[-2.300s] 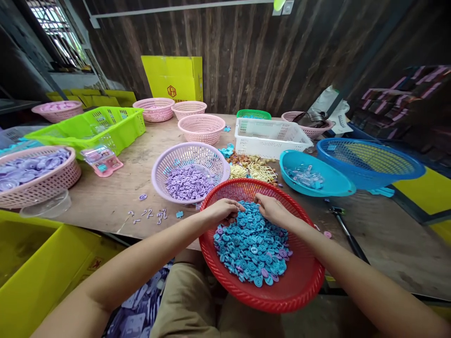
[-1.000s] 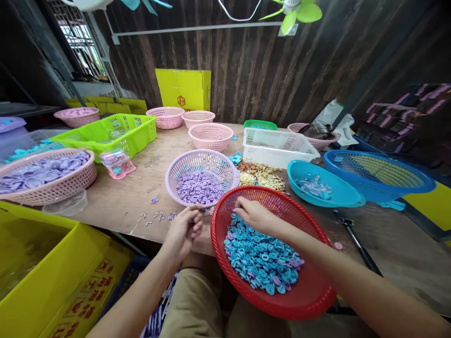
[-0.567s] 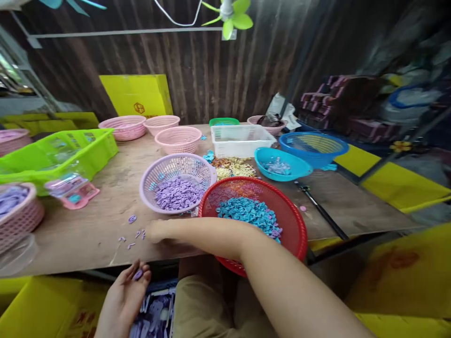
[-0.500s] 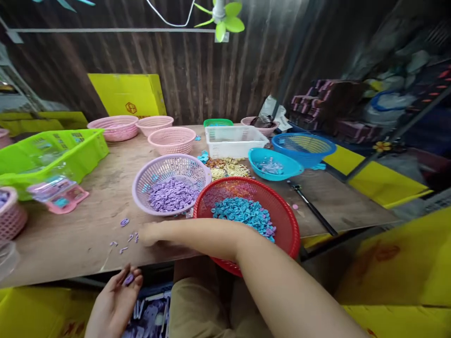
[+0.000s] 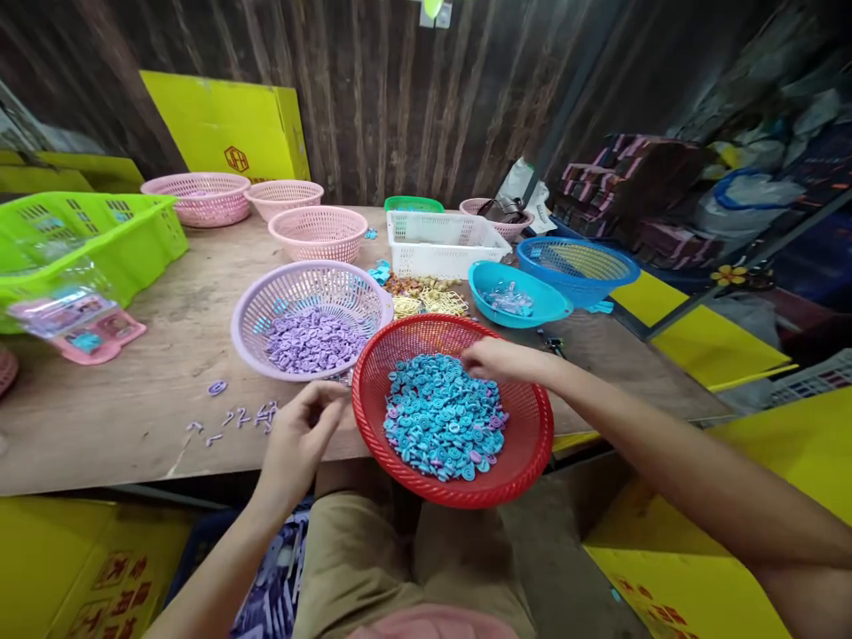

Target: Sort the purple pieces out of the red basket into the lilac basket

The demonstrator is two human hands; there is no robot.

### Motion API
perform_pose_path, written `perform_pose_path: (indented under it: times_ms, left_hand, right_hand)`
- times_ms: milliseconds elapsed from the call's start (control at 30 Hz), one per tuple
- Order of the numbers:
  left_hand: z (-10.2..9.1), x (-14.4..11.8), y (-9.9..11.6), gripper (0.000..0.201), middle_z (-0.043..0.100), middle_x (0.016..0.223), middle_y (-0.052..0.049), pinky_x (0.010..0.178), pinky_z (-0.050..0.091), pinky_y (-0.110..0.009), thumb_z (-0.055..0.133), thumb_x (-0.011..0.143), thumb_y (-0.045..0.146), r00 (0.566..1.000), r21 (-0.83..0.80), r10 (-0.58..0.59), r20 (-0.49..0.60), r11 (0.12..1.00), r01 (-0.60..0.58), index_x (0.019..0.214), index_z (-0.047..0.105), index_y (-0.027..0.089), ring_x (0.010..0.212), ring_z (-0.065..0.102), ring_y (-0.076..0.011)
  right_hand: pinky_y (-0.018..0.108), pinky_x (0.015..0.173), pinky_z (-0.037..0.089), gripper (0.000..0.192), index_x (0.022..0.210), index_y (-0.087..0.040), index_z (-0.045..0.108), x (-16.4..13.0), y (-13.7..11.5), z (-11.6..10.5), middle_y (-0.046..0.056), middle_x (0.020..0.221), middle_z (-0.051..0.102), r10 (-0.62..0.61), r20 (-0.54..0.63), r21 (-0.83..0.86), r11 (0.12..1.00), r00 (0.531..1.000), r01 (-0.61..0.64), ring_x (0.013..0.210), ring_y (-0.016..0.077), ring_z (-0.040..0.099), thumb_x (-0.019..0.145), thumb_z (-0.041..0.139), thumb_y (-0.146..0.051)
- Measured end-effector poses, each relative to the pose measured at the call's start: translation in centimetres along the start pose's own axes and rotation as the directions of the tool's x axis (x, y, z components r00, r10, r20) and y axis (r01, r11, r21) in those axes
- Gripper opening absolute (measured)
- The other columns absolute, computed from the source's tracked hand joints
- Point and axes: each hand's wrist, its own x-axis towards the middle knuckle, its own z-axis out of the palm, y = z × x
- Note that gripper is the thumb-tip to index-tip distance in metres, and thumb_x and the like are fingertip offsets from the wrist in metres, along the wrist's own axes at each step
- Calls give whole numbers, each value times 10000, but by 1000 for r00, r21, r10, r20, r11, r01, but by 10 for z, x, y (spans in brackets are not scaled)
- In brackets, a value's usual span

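Note:
My left hand (image 5: 301, 433) is at the left rim of a red basket (image 5: 532, 444), fingers curled toward the thumb; whatever it holds is hidden. Over the far right part of that basket is my right hand (image 5: 493, 359), its fingers bent down at the pieces and their tips hidden. The basket is filled with small blue swirl-shaped plastic pieces (image 5: 439, 417), with a few purple ones among them. Behind my left hand stands a lavender basket (image 5: 249, 342) of purple pieces (image 5: 316, 342). Small purple bits (image 5: 243, 417) and one purple oval piece (image 5: 216, 388) lie on the table.
The wooden table (image 5: 160, 426) also bears a green crate (image 5: 143, 253), a pink toy pack (image 5: 99, 342), pink baskets (image 5: 318, 232), a white basket (image 5: 439, 257), a turquoise bowl (image 5: 525, 306) and a blue basket (image 5: 579, 275). Yellow cartons (image 5: 59, 568) flank my legs.
My right hand has moved from the purple bits on the table to the blue pieces in the red basket. My left hand has risen from below the table edge to the basket's rim.

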Motion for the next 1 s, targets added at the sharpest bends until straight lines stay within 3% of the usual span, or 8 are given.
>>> perform_pose_path:
  times_ms: [33,100,200,367,500,600,767,1000]
  left_hand:
    - [9,6,4,125,507,604,22,537,355,-166,590,629,163,991,173,91,94,979,-106,747,605,201,583,459,-95]
    - [29,20,4,97,543,638,-3,604,377,-207,576,636,140,931,480,186,315,815,-326,706,604,201,636,501,-131]
    - [57,45,-10,119,542,582,-46,651,396,-268,564,623,79,876,718,3,482,571,-397,546,556,170,674,543,-187]
    - [85,72,-36,132,567,579,-113,687,417,-329,572,620,79,809,810,-220,546,386,-442,510,560,151,759,572,-249]
    - [88,81,-37,49,612,665,-138,704,426,-340,596,589,98,782,825,-273,560,266,-498,564,601,141,775,578,-253]
    - [88,86,-32,56,631,785,-152,698,429,-347,615,548,109,733,813,-363,575,149,-563,597,613,136,792,576,-266]
    - [86,95,-21,141,627,792,-161,632,423,-300,497,663,167,643,745,-448,621,85,-661,697,622,112,730,581,-232]
    - [86,105,-19,188,585,588,-66,575,377,-239,435,678,149,616,728,-408,674,226,-647,557,579,139,568,508,-148]
  right_hand:
    - [223,620,365,192,762,-165,643,-10,9,11,40,763,645,23,56,-14,1000,998,-22,695,141,560,682,479,-105]
    - [228,620,362,199,784,-187,646,-26,18,30,43,786,650,73,125,-45,997,989,-68,717,153,573,672,498,-115]
    - [265,662,365,195,812,-180,639,-42,14,47,71,825,649,89,167,-152,986,982,-64,783,191,579,672,511,-133]
    - [348,742,366,200,851,-115,622,-41,1,63,137,898,629,72,115,-273,961,991,-38,876,256,561,689,515,-165]
    - [334,689,400,224,854,-120,623,-33,-1,69,138,883,625,95,131,-256,965,987,-59,842,248,578,737,431,-112]
    - [309,648,413,252,850,-133,622,-30,5,73,145,911,597,63,114,-241,970,992,-34,836,240,573,763,387,-105]
    - [294,653,422,288,888,-129,595,-27,12,83,150,936,564,28,77,-222,975,997,-11,836,222,567,778,335,-71]
    - [298,619,423,262,939,-127,558,-26,10,90,145,901,573,56,79,-216,976,995,-38,810,237,580,768,360,-108]
